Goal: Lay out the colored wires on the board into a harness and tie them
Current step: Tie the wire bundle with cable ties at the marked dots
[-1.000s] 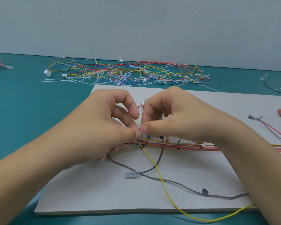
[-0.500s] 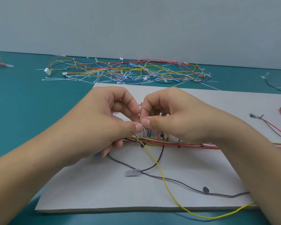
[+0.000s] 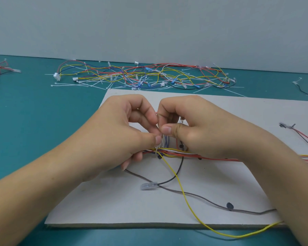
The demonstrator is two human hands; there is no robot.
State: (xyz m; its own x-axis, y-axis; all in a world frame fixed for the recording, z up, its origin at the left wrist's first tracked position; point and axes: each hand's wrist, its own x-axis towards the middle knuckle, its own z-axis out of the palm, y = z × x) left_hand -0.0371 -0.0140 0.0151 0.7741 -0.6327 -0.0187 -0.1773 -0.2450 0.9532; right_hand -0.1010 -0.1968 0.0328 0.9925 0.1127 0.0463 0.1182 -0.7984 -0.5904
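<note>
Your left hand (image 3: 121, 139) is curled over the left part of the wire bundle (image 3: 219, 158), its fingers (image 3: 156, 139) pinched tight on a white cable tie (image 3: 156, 151) that loops the bundle near the middle of the board (image 3: 114, 206). What its lower fingers hold, I cannot tell. Just to the right, your right hand (image 3: 208, 134) meets it, thumb and forefinger closed on what looks like the tie's upright tail, mostly hidden between the two thumbs. The bundle of red, yellow and white wires lies across the board and runs under your right wrist toward the right edge.

Watch the strays. The yellow wire (image 3: 171, 167) leaves the bundle right at the tie and trails off the board's front edge; cinch now and you may trap it at the wrong branch point or kink it. The blue wires (image 3: 165, 142) standing just behind the tie could get caught in the loop too. Pull the tail sideways and the bundle is likely to drag off its line, since nothing visible pins its right-hand run. The black wire (image 3: 180, 168) and grey wire (image 3: 204, 198) lie loose in front, easy for a wrist to snag.
</note>
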